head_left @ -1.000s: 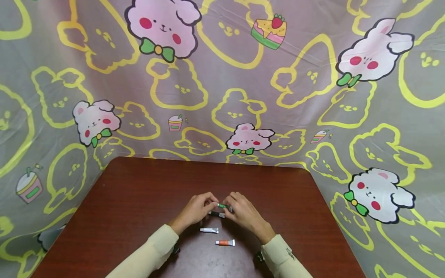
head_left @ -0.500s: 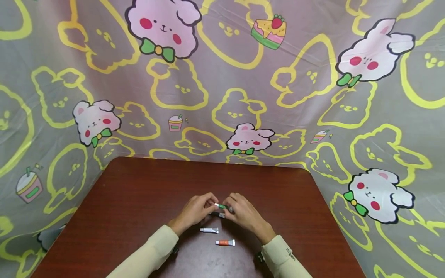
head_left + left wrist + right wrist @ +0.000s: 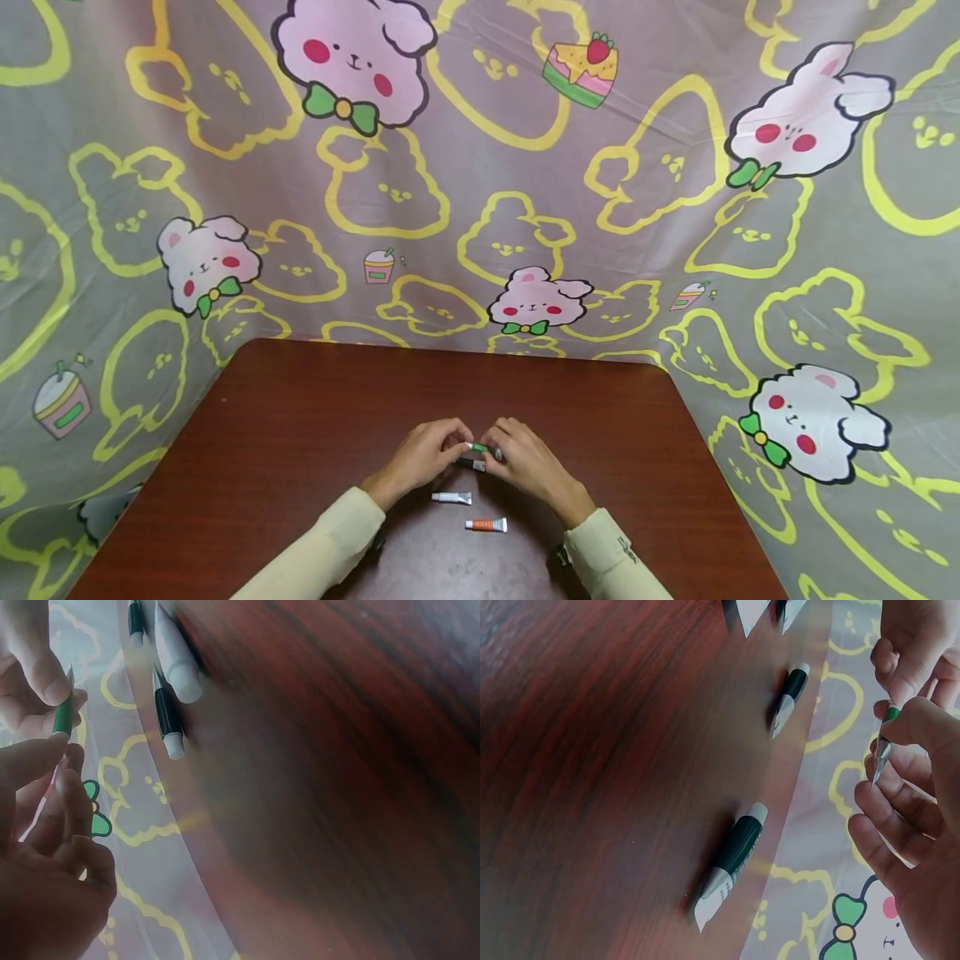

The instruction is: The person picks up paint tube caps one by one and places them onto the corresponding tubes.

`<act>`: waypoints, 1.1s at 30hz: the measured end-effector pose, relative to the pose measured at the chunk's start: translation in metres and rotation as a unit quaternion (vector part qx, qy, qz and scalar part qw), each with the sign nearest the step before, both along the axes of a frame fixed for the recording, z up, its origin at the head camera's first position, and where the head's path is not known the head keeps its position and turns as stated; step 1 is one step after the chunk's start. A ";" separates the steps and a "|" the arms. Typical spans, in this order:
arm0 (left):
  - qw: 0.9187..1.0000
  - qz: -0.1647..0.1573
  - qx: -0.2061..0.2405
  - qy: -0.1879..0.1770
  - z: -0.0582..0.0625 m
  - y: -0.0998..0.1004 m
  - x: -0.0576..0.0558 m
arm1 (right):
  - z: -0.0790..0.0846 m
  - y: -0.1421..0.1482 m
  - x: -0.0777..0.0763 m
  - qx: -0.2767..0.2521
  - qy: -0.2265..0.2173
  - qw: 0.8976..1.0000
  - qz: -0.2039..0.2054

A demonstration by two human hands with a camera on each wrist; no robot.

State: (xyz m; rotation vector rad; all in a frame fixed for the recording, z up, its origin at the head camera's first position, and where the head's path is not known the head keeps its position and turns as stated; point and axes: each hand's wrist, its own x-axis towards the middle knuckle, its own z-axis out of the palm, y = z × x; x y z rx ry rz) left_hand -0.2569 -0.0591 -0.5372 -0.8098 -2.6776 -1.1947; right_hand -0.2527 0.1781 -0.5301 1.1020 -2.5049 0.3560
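Observation:
A small green paint tube is held between both hands above the table. My left hand pinches its white cap end with thumb and fingertips; the cap is mostly hidden. My right hand grips the tube's body toward the crimped end. In the right wrist view the silver tail of the green tube sticks out below the right thumb. Just under the hands lies a black paint tube, partly covered by the left fingers. Nearer to me are a white tube and an orange tube.
The brown tabletop stretches around the hands to a printed cloth hanging behind and at both sides. In the left wrist view a dark tube and a white tube lie close together.
The left fingertips have shifted slightly around the cap end of the green tube, and the tube sits a touch lower. The right hand and the tubes on the table stay in place.

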 end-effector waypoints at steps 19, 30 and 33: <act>1.000 0.008 -0.023 0.011 0.001 0.000 0.003 | 0.003 0.000 0.001 -0.001 0.006 1.000 -0.001; 1.000 0.001 -0.005 0.026 0.000 0.000 0.003 | 0.004 0.000 0.001 -0.012 0.010 1.000 0.001; 1.000 0.009 -0.006 0.019 0.000 0.000 0.004 | 0.004 0.001 0.001 -0.013 0.010 1.000 0.001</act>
